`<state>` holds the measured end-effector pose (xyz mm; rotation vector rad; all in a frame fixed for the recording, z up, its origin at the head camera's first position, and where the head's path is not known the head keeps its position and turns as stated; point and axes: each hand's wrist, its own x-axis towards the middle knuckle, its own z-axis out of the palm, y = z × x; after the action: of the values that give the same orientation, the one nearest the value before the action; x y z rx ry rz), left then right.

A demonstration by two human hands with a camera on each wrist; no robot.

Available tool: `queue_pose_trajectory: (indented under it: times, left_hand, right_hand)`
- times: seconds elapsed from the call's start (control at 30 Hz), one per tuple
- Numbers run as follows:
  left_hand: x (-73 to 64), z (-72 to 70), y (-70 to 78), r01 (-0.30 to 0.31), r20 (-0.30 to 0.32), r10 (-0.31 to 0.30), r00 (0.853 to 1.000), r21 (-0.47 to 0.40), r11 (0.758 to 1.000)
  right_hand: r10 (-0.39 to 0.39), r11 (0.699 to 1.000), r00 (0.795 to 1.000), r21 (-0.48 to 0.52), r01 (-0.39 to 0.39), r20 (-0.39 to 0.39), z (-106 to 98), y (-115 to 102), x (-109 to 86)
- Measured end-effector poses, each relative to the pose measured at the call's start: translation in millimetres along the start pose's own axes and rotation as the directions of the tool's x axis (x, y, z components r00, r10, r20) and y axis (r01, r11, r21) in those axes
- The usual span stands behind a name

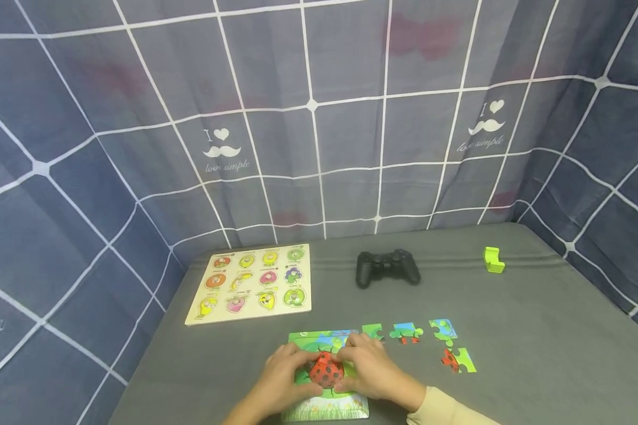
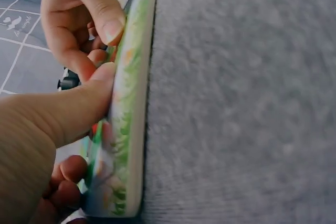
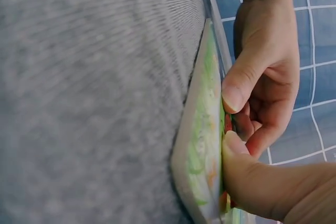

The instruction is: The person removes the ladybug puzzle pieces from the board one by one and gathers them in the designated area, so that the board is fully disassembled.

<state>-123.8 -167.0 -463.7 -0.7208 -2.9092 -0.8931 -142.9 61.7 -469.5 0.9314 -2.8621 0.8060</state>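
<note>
A jigsaw puzzle board [image 1: 324, 413] with a red spotted ladybug picture [image 1: 326, 373] lies on the table at the front. My left hand [image 1: 283, 378] rests on its left side, thumb and index fingertips set around the ladybug. From the right side my right hand [image 1: 372, 369] touches it the same way, its thumb tip close to the left one. Both thumbs, the left [image 2: 86, 100] and the right [image 3: 244, 169], press on the picture surface near the grassy border. Other fingers curl beyond them, partly hidden.
Loose puzzle pieces [image 1: 406, 332] lie right of the board, including a red and green one [image 1: 465, 359]. Behind stand a wooden fruit puzzle [image 1: 255, 313], a black game controller [image 1: 387, 265] and a lime-green block [image 1: 492, 260]. A checked curtain [image 1: 345, 136] encloses the grey table [image 1: 537, 366].
</note>
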Motion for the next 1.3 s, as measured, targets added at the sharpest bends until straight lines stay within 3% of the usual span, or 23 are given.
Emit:
queue_pose_trajectory:
  times: [0.37, 0.7, 1.07, 1.3]
  left_hand:
    - [-0.2, 2.4, -7.4, -0.034, -0.029, 0.034, 0.999, -0.007, 0.999]
    - [0.7, 4.5, -8.1, -0.034, -0.034, 0.033, 0.999, -0.020, 0.999]
    - [-0.4, 4.5, -9.4, -0.051, -0.036, 0.051, 0.998, 0.006, 0.999]
    - [-0.7, 3.5, -8.5, -0.037, -0.029, 0.036, 0.999, -0.011, 0.999]
  right_hand:
    - [-0.005, 1.000, 0.998, 0.004, 0.004, 0.062, -4.8, -11.7, 13.1]
    - [0.071, 0.991, 0.988, 0.103, -0.086, 0.140, -10.3, -14.3, 21.5]
    - [0.039, 0.990, 0.997, 0.136, -0.048, 0.070, -5.8, -16.7, 17.9]
    - [-0.007, 0.997, 1.000, 0.076, 0.008, -0.009, -3.2, -20.4, 14.4]
